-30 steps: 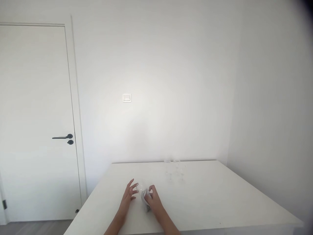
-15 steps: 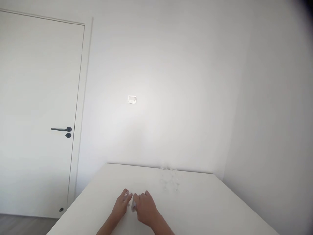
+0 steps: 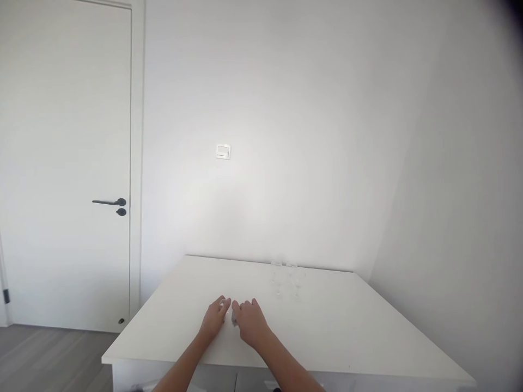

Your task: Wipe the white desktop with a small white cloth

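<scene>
Over the near middle of the white tabletop point(image 3: 322, 321), my two hands are close together, a small gap between them. My left hand point(image 3: 213, 320) curls round a clear glass point(image 3: 222, 303), most of it hidden by the fingers. Fingers folded, my right hand point(image 3: 250, 321) grips a small greyish piece that looks like a cloth point(image 3: 234, 317); only its edge shows beside the thumb. Beyond the right hand, toward the back of the table, stand several clear glasses point(image 3: 278, 279), faint against the white surface.
The table stands against a white wall point(image 3: 310, 136) with a light switch point(image 3: 223, 152). Below the tabletop's front edge is a cabinet front point(image 3: 216, 377). At the left are a closed white door point(image 3: 61, 163) with a dark handle point(image 3: 108, 202), and grey flooring point(image 3: 49, 354).
The view has tilted down, bringing the table's front edge and cabinet front into sight. Both hands keep nearly the same pose and grip.
</scene>
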Tool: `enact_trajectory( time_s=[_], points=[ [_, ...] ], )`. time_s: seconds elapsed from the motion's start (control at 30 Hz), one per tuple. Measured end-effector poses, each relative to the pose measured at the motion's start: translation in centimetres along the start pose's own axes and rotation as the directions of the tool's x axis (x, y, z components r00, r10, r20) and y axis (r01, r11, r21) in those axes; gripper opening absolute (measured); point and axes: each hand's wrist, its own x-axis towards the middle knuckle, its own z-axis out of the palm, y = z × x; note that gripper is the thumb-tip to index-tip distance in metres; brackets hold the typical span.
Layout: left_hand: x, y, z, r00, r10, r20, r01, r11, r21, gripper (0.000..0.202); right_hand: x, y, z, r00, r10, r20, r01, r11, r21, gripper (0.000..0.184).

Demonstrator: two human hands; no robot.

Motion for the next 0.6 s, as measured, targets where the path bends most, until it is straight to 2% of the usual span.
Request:
enact_trajectory(
  time_s=[0.07,0.13,0.17,0.23,0.3,0.4,0.47,0.5,0.6],
  points=[
    [0.1,-0.1,0.0,1.0,0.012,-0.003,-0.012,1.0,0.006,0.053,-0.1,-0.2,-0.3,0.997,0.063,0.043,-0.067,0.991,0.116,0.059],
    [0.3,-0.2,-0.1,1.0,0.019,0.003,-0.019,1.0,0.015,0.051,-0.2,0.0,-0.7,0.976,0.156,0.149,-0.198,0.925,0.325,0.036],
    [0.4,-0.3,-0.1,1.0,0.016,0.009,-0.016,1.0,0.013,0.05,-0.2,0.2,-0.9,0.962,0.173,0.213,-0.25,0.873,0.418,0.027],
    [0.5,-0.5,-0.1,1.0,0.013,0.027,-0.013,1.0,0.004,0.048,-0.2,0.7,-1.2,0.944,0.146,0.297,-0.285,0.814,0.506,0.021],
    [0.6,-0.7,-0.1,0.999,0.017,0.029,-0.017,1.0,0.01,0.045,-0.3,1.0,-1.4,0.957,0.141,0.254,-0.246,0.857,0.453,0.02],
    [0.5,-0.8,0.0,1.0,0.01,0.009,-0.01,1.0,0.01,0.047,-0.3,0.7,-1.0,0.995,0.08,0.057,-0.09,0.975,0.201,0.04],
    [0.4,-0.7,-0.1,1.0,0.006,-0.001,-0.006,1.0,-0.003,0.051,-0.3,0.4,-0.5,1.0,0.026,-0.014,-0.024,0.995,0.094,0.049],
    [0.3,-0.6,-0.1,1.0,0.007,-0.003,-0.007,1.0,-0.01,0.052,-0.3,0.2,-0.3,0.999,0.048,-0.006,-0.047,0.989,0.142,0.045],
    [0.0,-0.3,-0.1,1.0,0.031,-0.002,-0.031,0.999,-0.033,0.054,-0.5,0.4,0.2,0.98,0.169,0.107,-0.197,0.909,0.367,0.015]
  ],
)
